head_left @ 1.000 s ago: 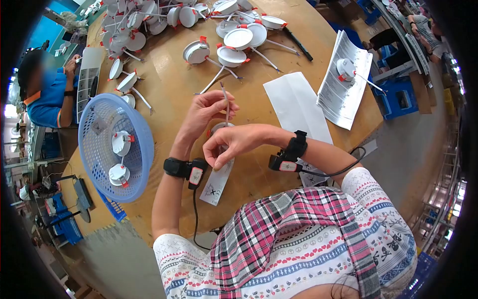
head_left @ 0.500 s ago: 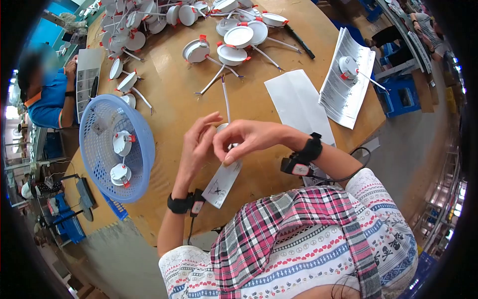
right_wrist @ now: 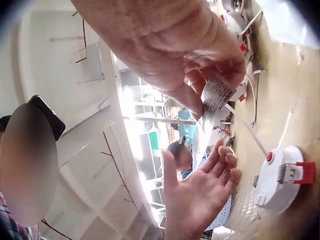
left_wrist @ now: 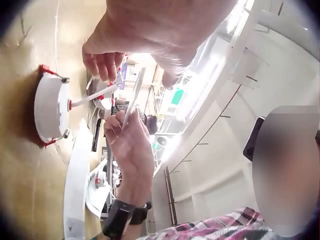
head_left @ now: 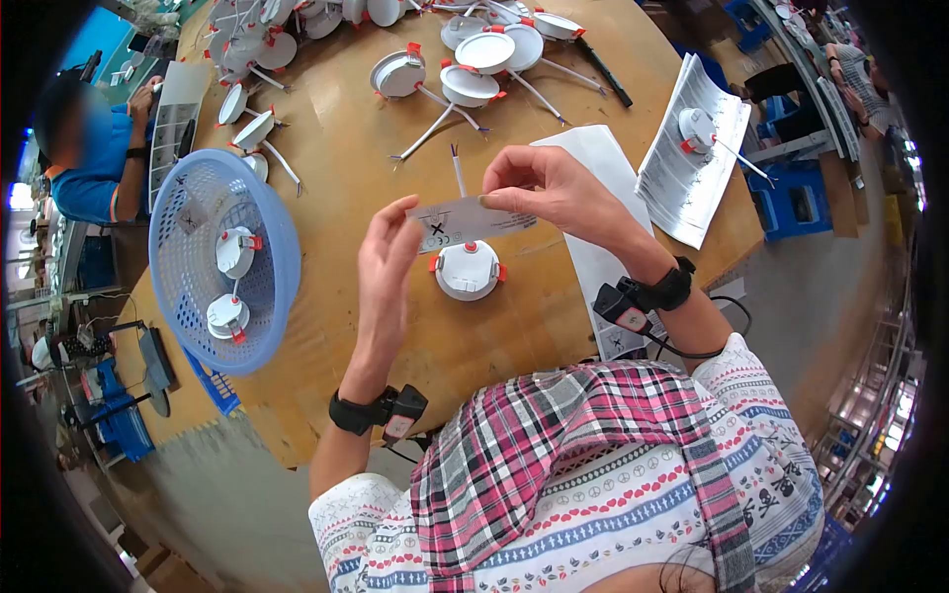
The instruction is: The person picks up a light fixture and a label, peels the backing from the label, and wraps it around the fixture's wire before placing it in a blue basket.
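Note:
The right hand (head_left: 559, 198) pinches one end of a printed white label strip (head_left: 465, 223) between thumb and fingers in the head view. At the strip's other end is the left hand (head_left: 386, 282), its fingers extended and the thumb apart in the right wrist view, where the left palm (right_wrist: 197, 200) faces the strip (right_wrist: 212, 107). Just below the strip a round white lamp (head_left: 468, 271) with red clips lies on the table, touched by neither hand. Its cable (head_left: 458, 176) runs up behind the strip.
A blue basket (head_left: 289, 267) with two lamps stands at the left. Many lamps (head_left: 484, 52) lie at the back. White paper (head_left: 593, 168) and a printed stack (head_left: 672, 198) bearing a lamp are on the right, a black pen (head_left: 605, 74) behind. Another person sits at the left.
The strip has been lifted from beside the lamp and turned crosswise above it. The right hand moved up and to the right with it; the left hand's fingers have straightened, uncovering the lamp.

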Demonstrator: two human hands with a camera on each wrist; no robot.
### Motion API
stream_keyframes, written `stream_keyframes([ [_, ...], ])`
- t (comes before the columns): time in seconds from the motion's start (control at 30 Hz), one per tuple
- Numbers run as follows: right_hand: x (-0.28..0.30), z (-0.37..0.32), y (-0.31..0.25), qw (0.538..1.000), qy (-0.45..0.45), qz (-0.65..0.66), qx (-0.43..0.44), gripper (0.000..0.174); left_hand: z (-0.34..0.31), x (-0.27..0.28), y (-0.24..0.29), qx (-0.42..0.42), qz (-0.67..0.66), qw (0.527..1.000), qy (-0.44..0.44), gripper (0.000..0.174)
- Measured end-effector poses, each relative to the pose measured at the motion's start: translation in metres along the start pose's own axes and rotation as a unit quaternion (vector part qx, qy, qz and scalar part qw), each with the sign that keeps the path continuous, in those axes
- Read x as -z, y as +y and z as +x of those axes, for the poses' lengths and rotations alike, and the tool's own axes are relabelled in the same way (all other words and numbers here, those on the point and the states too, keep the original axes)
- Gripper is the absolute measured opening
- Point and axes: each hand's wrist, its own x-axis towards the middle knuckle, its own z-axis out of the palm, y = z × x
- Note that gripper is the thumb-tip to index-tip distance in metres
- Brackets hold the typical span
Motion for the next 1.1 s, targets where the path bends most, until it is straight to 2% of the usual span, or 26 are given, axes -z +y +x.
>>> stream_keyframes([
  [0.03,-0.003,0.001,0.0,1.0,-0.007,-0.001,-0.004,0.015,0.002,-0.003,0.0,0.022,0.023,0.999,-0.004,0.046],
  [0.17,-0.007,0.002,-0.001,1.0,-0.008,-0.007,-0.026,0.019,0.013,-0.001,-0.011,0.07,0.025,0.997,-0.03,0.025],
  [0.27,-0.008,0.003,0.002,0.999,0.0,-0.004,-0.034,0.024,0.021,0.003,-0.013,0.061,0.018,0.998,-0.021,0.012],
  [0.47,-0.005,0.007,0.012,0.998,0.047,-0.028,-0.012,0.029,0.034,-0.001,-0.011,0.033,0.064,0.997,-0.019,0.014],
  [0.77,-0.004,0.015,0.012,0.992,0.076,-0.096,0.026,0.027,0.042,-0.003,-0.021,0.001,0.05,0.999,0.008,0.014],
  [1.1,-0.006,0.019,0.018,0.987,0.098,-0.117,0.041,0.026,0.048,-0.001,-0.028,0.009,0.027,0.999,0.015,0.013],
])
